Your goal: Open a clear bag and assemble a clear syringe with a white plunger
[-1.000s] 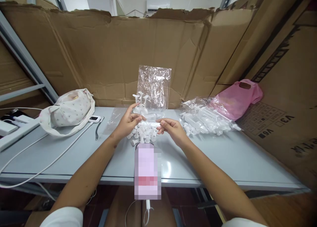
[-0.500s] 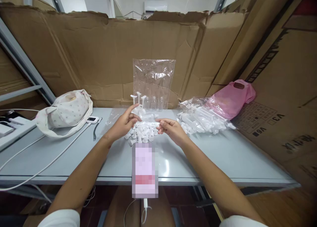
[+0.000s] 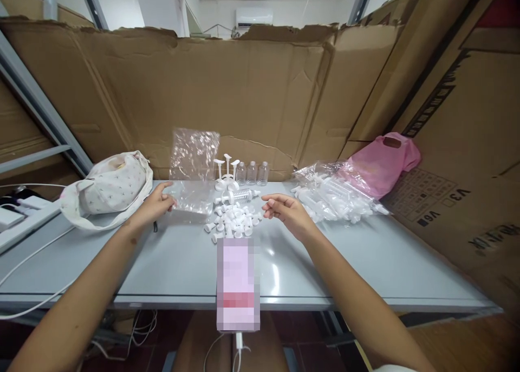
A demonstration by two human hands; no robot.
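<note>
My left hand (image 3: 160,201) is closed at the left edge of a clear plastic bag (image 3: 194,158), whose upper part stands up against the cardboard. My right hand (image 3: 286,214) hovers right of the white parts, fingers stretched out and nothing visible in them. Between the hands lies a clear, ribbed syringe-like tube (image 3: 241,196) with white ends. Nearer to me is a heap of small white caps (image 3: 235,220). Behind the tube stand white T-topped stems (image 3: 227,171) on round bases, beside three small clear bottles (image 3: 252,173).
A clear bag of white syringe-like parts (image 3: 333,196) and a pink bag (image 3: 379,163) lie at the right. A flowered cloth bag (image 3: 117,182) and cables are on the left. A blurred-out phone-like object (image 3: 238,280) is at the table's front edge. Cardboard (image 3: 244,90) walls the back.
My left hand has moved left, and the clear bag now stands left of the bottles instead of behind them. My right hand has shifted slightly right, away from the tube.
</note>
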